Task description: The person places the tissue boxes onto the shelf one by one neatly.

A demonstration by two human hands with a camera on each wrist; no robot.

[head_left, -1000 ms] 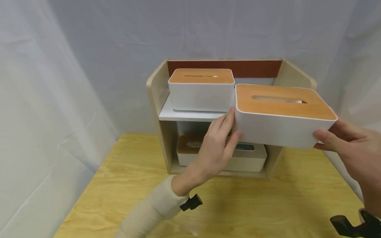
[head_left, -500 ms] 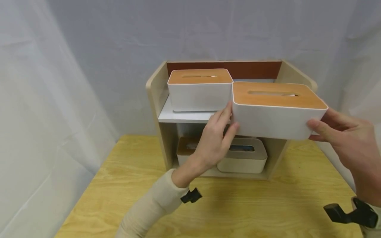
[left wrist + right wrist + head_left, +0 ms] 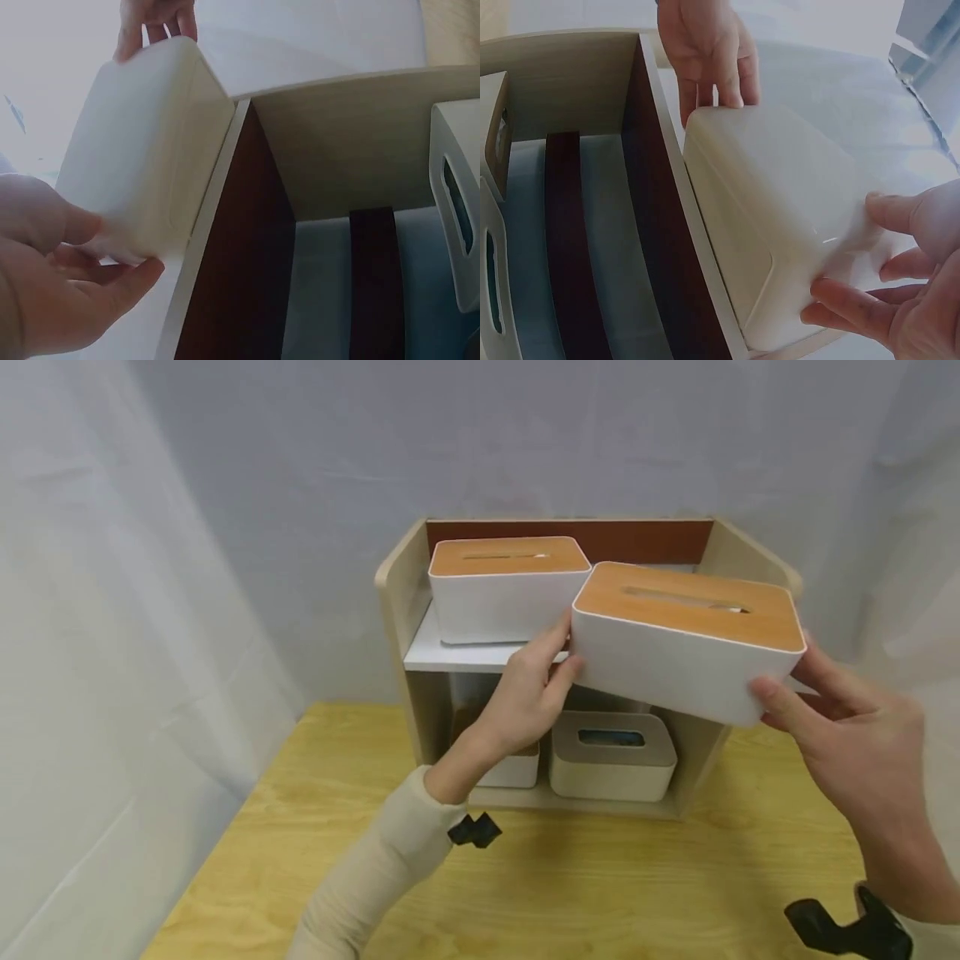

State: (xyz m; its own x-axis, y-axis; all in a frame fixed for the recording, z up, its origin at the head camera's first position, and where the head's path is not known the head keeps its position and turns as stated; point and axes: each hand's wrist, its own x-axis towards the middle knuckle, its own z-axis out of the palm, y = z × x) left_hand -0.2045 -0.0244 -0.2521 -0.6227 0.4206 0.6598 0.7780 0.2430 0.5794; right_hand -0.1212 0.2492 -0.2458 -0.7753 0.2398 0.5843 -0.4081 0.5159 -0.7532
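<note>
Both my hands hold a white tissue box with a wooden slotted lid (image 3: pixel 686 639) in front of the right half of a small wooden shelf unit (image 3: pixel 393 602). The box is tilted, its right end lower. My left hand (image 3: pixel 540 681) grips its left end, thumb below and fingers on the side. My right hand (image 3: pixel 825 718) grips the right end, thumb on the front. From the left wrist the box (image 3: pixel 142 150) appears against the shelf edge beside my left hand (image 3: pixel 60 292). The right wrist view shows the box's underside (image 3: pixel 780 225) and my right hand (image 3: pixel 900 292).
A matching tissue box (image 3: pixel 506 589) stands on the left of the white upper shelf (image 3: pixel 435 652). Below it sit a beige box (image 3: pixel 611 756) and a white one (image 3: pixel 513 768), partly hidden by my left wrist. The unit stands on a plywood table (image 3: pixel 600 877); pale sheets hang around.
My hands have carried the box up and away from me, toward the upper shelf, and tilted it so its right end drops. More of the lower shelf's boxes shows now.
</note>
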